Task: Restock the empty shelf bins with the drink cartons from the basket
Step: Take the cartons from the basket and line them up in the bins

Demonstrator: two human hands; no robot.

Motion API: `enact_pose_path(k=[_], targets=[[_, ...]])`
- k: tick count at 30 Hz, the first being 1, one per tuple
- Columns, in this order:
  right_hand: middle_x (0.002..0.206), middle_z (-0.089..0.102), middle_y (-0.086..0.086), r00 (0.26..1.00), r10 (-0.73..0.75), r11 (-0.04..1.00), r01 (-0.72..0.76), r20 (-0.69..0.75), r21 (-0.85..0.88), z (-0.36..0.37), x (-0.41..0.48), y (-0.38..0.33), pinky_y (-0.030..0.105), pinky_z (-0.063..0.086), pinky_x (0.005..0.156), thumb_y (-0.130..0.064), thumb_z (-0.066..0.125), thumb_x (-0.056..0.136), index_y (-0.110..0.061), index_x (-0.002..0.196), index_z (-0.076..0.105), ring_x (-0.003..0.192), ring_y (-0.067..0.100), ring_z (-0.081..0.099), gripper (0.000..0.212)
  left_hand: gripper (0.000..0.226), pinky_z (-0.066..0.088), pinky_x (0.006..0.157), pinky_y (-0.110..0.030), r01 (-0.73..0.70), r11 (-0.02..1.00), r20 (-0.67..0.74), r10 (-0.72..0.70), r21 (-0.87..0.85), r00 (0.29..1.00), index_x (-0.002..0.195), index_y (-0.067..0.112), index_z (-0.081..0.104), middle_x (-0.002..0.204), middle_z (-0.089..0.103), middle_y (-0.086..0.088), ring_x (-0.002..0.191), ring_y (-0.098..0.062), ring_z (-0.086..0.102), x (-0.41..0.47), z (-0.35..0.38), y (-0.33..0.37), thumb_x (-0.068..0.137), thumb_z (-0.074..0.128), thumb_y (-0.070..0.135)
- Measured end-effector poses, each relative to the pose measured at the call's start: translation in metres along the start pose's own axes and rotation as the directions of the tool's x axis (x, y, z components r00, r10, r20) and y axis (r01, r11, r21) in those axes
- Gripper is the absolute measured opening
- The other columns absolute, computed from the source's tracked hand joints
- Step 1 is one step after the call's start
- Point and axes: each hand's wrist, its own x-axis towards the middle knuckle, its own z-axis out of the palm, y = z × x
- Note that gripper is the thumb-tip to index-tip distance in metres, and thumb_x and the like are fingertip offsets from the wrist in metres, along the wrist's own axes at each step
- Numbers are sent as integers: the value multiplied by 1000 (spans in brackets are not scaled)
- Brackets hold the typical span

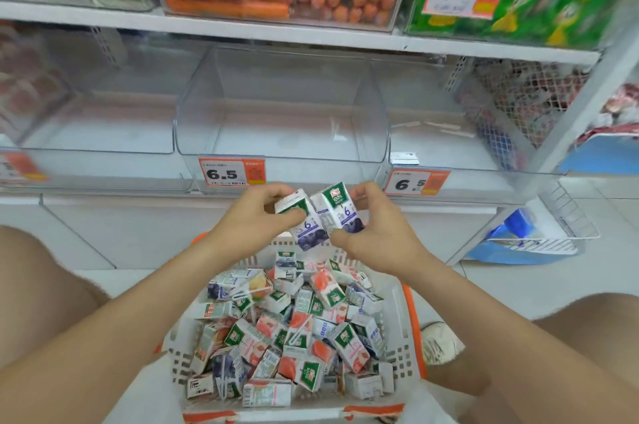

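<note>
Just above the basket [401, 347], left hand [252, 219] fingers curled round one blueberry carton [307, 231]; right hand [377, 233] fingers round another carton [340, 207]

Both bare arms reach out in front, close together, the left grip [256, 216] curled round the left carton [311, 233] and the right grip [377, 226] curled round the right carton [340, 209], fingers [273, 190] on top and thumbs [294, 216] below.
</note>
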Motion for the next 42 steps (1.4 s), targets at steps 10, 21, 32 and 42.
enact_pose_path(k=[10,21,32,42], targets=[[101,77,8,974,-100,959,40,203,280,-65,-3,-17,41,65,78,-6,87,82,-38,133,49,84,21,75,71,20,56,78,-27,-163,982,-56,158,-95,986,113,23,74,106,80,6,89,-10,72,1,21,48,94,79,24],[108,69,-1,898,-300,953,300,-322,-50,-170,47,-4,39,54,74,-23,61,104,-28,129,52,88,24,67,28,20,39,68,-10,-363,880,-46,394,307,918,109,34,68,96,71,24,90,-4,61,36,62,82,92,79,32],[126,64,-2,982,-78,835,159,172,-527,-175,110,41,27,43,86,-14,63,99,-22,136,61,104,13,57,38,26,43,72,-9,-349,870,-84,400,349,913,123,37,65,110,63,16,95,1,58,58,84,82,99,72,32],[97,75,11,939,-333,937,340,83,-77,-177,77,17,42,57,89,-48,64,101,-12,116,74,93,25,71,41,37,56,77,-18,-290,931,-224,338,222,914,123,25,68,99,72,16,84,3,68,75,96,108,90,82,33]])
